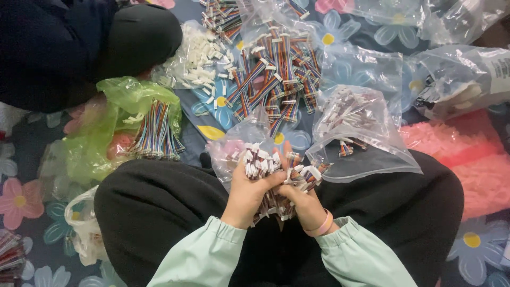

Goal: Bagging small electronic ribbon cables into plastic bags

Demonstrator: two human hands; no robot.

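1. Head view: the person sits cross-legged in black trousers, and both hands meet over the lap, low in the middle of the picture.
2. The left hand (247, 194) is curled, its fingers wrapped round a bundle (271, 170) of short rainbow-coloured wires with white plugs. The plugs stick up above the fingers.
3. The right hand (303, 199) presses against the same bundle from the other side, fingers bent over the wires, thumb touching the left hand. A pink band (321, 226) sits on its wrist.
4. The bundle lies between the two hands, touching both, with loose wire ends hanging below the palms.
5. Just beyond the hands lie two clear bags (366, 133); the one to the right holds more wires and rests partly on the knee.
6. Farther up, a pile (279, 74) of the same striped wires spreads over a flowered cloth (329, 32), with a heap of white plugs (199, 56) beside it.
7. To the left, a green bag (125, 98) lies open with a neat sheaf (156, 133) of wires on it.
8. At top left, another person's dark knee (133, 37) is in view, well apart from the hands.
9. At right lies a pink bag (467, 154).
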